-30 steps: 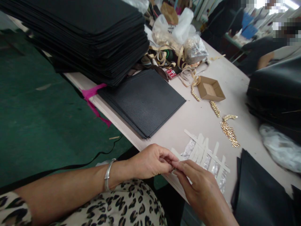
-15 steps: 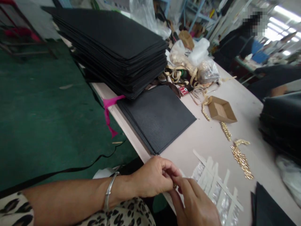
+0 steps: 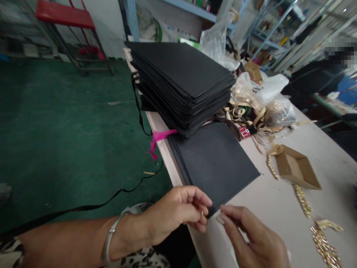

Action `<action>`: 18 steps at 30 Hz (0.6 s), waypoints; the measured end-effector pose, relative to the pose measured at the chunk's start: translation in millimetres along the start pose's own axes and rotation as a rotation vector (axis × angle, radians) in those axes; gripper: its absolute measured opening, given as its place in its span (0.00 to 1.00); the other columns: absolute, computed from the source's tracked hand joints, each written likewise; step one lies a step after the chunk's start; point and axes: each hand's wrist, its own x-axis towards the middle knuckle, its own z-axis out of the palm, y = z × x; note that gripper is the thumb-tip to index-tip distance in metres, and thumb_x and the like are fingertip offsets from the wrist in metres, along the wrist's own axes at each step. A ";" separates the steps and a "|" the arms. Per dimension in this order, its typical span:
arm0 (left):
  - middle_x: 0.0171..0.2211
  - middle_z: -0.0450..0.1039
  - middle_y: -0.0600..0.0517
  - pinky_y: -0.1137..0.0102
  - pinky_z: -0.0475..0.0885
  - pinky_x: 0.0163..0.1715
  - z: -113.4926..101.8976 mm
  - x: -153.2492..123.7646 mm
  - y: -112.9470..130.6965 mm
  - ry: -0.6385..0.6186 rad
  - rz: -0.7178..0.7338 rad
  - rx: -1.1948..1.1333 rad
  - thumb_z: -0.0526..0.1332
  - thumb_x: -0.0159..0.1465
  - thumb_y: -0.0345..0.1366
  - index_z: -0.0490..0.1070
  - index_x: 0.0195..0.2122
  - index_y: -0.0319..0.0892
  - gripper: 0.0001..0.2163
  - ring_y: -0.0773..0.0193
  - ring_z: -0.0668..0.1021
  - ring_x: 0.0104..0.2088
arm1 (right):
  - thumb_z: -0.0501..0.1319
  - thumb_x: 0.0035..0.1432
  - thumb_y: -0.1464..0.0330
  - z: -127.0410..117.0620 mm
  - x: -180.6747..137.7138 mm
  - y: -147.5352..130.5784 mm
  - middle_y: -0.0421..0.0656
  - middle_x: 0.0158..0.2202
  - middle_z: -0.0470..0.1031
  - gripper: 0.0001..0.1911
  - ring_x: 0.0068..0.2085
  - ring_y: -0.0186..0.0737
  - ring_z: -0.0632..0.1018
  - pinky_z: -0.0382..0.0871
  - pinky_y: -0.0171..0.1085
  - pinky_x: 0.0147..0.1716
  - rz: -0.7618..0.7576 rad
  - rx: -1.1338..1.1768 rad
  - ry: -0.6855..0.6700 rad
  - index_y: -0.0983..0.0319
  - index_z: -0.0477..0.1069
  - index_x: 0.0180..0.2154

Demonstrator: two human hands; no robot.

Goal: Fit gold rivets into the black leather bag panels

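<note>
My left hand [image 3: 178, 212], with a silver bangle on the wrist, hovers over the table's near edge, its fingers curled in a pinch on a tiny gold-coloured piece I cannot make out. My right hand [image 3: 256, 240] is just to its right, fingers stretched toward the left hand, a small gap between them; something pale shows at its fingertips but I cannot tell if it holds it. Both hands are at the near corner of a thin stack of black textured sheets [image 3: 214, 160]. Gold chain pieces [image 3: 323, 242] lie at the lower right.
A tall stack of black sheets [image 3: 184, 80] stands at the table's far left, a pink ribbon [image 3: 158, 139] hanging under it. An open cardboard box [image 3: 297, 169], tan strips and plastic bags [image 3: 267, 100] lie behind. Green floor and a red stool [image 3: 67, 22] are left.
The view has swung up and to the left. My hands, joined before over the white paper strips, have drawn slightly apart and now sit by the black sheets' corner; the strips have left the view.
</note>
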 end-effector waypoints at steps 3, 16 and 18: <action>0.35 0.74 0.52 0.68 0.73 0.36 -12.5 -11.7 8.4 0.074 0.059 -0.036 0.67 0.50 0.31 0.73 0.44 0.40 0.19 0.65 0.77 0.33 | 0.59 0.64 0.62 6.5 42.2 18.9 0.39 0.32 0.82 0.08 0.30 0.37 0.82 0.75 0.31 0.30 0.104 -0.108 0.109 0.56 0.76 0.39; 0.39 0.73 0.50 0.70 0.68 0.34 -35.4 -24.5 6.1 0.159 0.151 0.207 0.65 0.58 0.39 0.64 0.49 0.39 0.20 0.63 0.74 0.37 | 0.52 0.67 0.71 43.7 35.8 35.0 0.44 0.42 0.79 0.16 0.42 0.35 0.80 0.72 0.31 0.43 0.035 0.088 -0.018 0.60 0.75 0.51; 0.37 0.73 0.51 0.72 0.66 0.30 -33.7 -21.6 2.8 0.106 0.163 0.251 0.64 0.59 0.41 0.65 0.48 0.39 0.19 0.65 0.74 0.35 | 0.51 0.67 0.71 41.4 20.3 30.1 0.43 0.44 0.79 0.18 0.44 0.34 0.79 0.71 0.30 0.44 0.060 0.135 -0.020 0.58 0.74 0.53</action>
